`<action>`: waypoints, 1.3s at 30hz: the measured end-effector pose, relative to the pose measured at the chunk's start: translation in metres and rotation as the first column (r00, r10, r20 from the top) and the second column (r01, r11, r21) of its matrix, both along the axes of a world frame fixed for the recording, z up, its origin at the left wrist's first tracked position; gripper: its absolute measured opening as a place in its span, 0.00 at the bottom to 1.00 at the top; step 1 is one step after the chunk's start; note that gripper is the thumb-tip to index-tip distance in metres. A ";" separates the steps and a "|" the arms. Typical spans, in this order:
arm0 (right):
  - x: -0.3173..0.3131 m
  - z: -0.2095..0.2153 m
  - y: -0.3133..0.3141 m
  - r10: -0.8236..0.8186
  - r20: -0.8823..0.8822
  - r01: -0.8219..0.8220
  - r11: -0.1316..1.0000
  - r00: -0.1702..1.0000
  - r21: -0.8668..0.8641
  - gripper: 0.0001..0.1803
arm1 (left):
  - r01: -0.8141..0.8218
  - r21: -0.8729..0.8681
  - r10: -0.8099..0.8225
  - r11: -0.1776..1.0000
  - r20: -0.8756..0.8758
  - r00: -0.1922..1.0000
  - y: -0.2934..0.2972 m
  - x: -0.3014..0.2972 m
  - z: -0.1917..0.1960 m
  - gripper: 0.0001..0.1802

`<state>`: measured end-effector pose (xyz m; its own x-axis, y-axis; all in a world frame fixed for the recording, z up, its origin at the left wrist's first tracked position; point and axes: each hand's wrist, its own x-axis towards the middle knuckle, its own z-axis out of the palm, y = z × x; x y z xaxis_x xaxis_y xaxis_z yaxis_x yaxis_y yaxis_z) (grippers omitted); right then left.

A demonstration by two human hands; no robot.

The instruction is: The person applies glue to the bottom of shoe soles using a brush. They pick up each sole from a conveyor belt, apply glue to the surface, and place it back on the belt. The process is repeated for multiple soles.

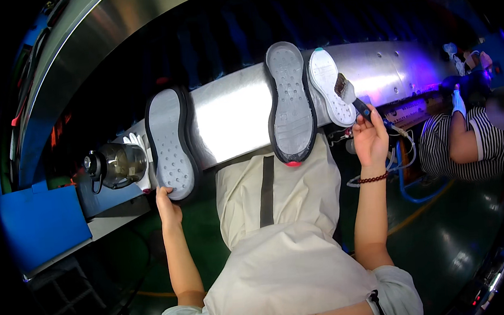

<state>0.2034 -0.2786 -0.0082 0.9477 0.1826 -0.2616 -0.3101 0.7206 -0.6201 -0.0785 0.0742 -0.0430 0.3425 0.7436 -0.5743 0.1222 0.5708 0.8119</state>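
My left hand (168, 204) pinches the near end of a grey shoe sole (171, 140) with a black rim, at the left of the metal bench. In my right hand (371, 134) is a flat brush (362, 109) with a black handle, its dark-stained bristles pointing away from me. The brush head overlaps the right edge of a white sole (323, 72); whether it touches cannot be told. Between my hands lies another grey sole (290, 100), black-rimmed with a red spot at its near end, jutting past the bench's front edge.
The shiny metal bench (227, 121) runs across in front of me. A clear jug (124, 165) with a black lid and a white glove (135, 141) stand left, near a blue box (45, 226). At right, a person in stripes (453, 139) works beside cables (408, 151).
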 end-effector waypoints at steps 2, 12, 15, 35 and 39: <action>0.003 -0.004 -0.002 0.002 -0.006 -0.002 1.000 1.000 -0.026 0.13 | -0.097 -0.005 0.098 0.995 0.018 0.995 -0.004 0.012 0.025 0.17; -0.004 -0.001 -0.014 -0.011 0.113 0.016 0.999 0.994 -0.046 0.14 | 0.159 -0.097 -0.054 0.983 0.667 0.743 -0.024 -0.044 0.047 0.38; -0.003 -0.004 -0.017 0.004 0.134 -0.002 1.000 0.991 -0.012 0.11 | 0.346 -0.419 0.298 0.840 0.888 0.351 -0.076 0.020 0.068 0.47; -0.011 0.077 0.082 0.419 0.257 -0.351 0.896 0.871 -0.274 0.11 | 0.624 -0.252 -0.136 0.740 0.852 0.505 -0.123 0.169 0.048 0.39; 0.000 0.079 0.096 0.420 0.242 -0.354 0.894 0.875 -0.274 0.11 | 0.669 -0.280 -0.127 0.688 0.862 0.490 -0.131 0.165 0.055 0.41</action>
<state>0.2038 -0.1831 0.0708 0.8511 0.5211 -0.0640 -0.3202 0.4185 -0.8499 0.0867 -0.0569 0.0115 0.9862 0.0581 -0.1550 -0.0111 0.9574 0.2885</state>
